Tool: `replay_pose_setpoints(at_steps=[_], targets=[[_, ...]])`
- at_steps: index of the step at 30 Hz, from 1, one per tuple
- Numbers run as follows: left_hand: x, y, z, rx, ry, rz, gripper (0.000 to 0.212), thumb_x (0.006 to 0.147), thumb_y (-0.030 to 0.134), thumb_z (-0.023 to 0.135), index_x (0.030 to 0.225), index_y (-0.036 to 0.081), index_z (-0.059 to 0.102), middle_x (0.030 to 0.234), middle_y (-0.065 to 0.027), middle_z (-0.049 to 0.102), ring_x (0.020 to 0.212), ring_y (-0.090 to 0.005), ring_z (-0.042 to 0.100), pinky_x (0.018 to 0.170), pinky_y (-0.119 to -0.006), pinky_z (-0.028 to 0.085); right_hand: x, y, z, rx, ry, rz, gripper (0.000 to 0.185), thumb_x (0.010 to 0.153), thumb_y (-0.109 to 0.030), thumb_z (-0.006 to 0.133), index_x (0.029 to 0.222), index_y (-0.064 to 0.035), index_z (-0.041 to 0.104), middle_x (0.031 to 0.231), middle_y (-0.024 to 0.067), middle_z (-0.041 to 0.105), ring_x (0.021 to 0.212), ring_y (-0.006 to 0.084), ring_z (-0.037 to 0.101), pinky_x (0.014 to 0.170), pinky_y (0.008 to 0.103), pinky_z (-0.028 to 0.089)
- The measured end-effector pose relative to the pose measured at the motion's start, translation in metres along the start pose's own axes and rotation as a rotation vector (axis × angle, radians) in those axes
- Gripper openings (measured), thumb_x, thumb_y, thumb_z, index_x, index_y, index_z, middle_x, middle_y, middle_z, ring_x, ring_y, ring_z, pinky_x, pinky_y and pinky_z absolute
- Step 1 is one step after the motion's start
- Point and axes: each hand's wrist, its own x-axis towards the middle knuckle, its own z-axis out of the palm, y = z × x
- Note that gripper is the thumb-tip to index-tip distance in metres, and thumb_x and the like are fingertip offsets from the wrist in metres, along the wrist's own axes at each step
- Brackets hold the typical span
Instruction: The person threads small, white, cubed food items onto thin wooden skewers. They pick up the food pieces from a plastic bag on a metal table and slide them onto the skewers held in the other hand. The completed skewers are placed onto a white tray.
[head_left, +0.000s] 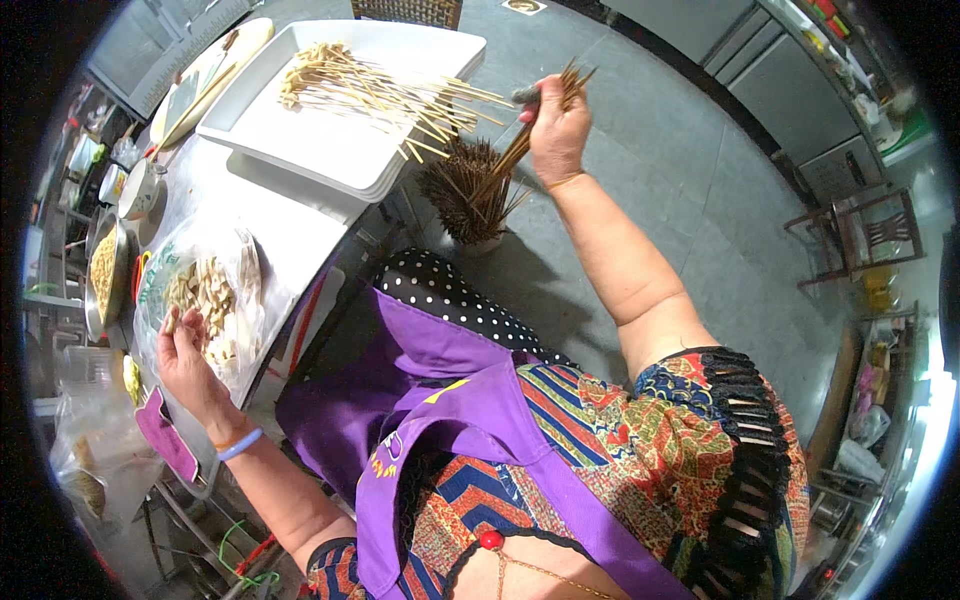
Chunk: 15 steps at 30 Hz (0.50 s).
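My left hand is over the near side of a clear plastic bag of pale cut food pieces, with one small piece pinched between thumb and fingers. My right hand is raised over the floor, closed on a bundle of brown wooden skewers; something grey covers a fingertip. Below it, a container is packed with many dark skewers. A white plastic tray on the metal table holds food pieces threaded on light skewers, their bare ends reaching over the tray's right rim.
At the table's far left are a metal bowl of yellowish crumbly food, a small pan and a round board with a cleaver. A woven chair stands beyond the tray. A wooden chair is at the right.
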Motion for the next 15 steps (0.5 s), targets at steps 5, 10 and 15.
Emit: replay_pose_setpoints(at_steps=[5, 10, 15], targets=[[0.054, -0.045, -0.026, 0.235, -0.088, -0.066, 0.025, 0.096, 0.011, 0.051, 0.117, 0.0, 0.06, 0.095, -0.0042, 0.064, 0.084, -0.0095, 0.06, 0.075, -0.024, 0.05, 0.026, -0.048, -0.009, 0.197, 0.026, -0.075, 0.019, 0.099, -0.019, 0.051, 0.087, -0.0036, 0.051, 0.063, 0.0044, 0.051, 0.05, 0.0119, 0.047, 0.047, 0.029, 0.043], [0.056, -0.028, -0.014, 1.077, -0.185, 0.187, 0.054, 0.086, 0.021, 0.063, 0.134, 0.0, 0.05, 0.126, -0.0285, 0.054, 0.116, -0.0395, 0.052, 0.1, -0.042, 0.04, 0.051, -0.094, -0.02, 0.383, -0.007, -0.06, 0.021, 0.099, -0.02, 0.049, 0.089, -0.0029, 0.051, 0.066, 0.0074, 0.052, 0.052, 0.0143, 0.045, 0.051, 0.0343, 0.042], [0.008, 0.023, 0.007, 1.192, 0.001, 0.488, 0.058, 0.086, 0.018, 0.061, 0.141, 0.007, 0.044, 0.141, -0.0314, 0.038, 0.134, -0.0426, 0.035, 0.11, -0.041, 0.031, 0.07, -0.125, -0.009, 0.633, -0.143, 0.14, 0.021, 0.099, -0.025, 0.05, 0.086, -0.009, 0.054, 0.07, 0.0082, 0.06, 0.052, 0.0141, 0.049, 0.049, 0.0316, 0.043]])
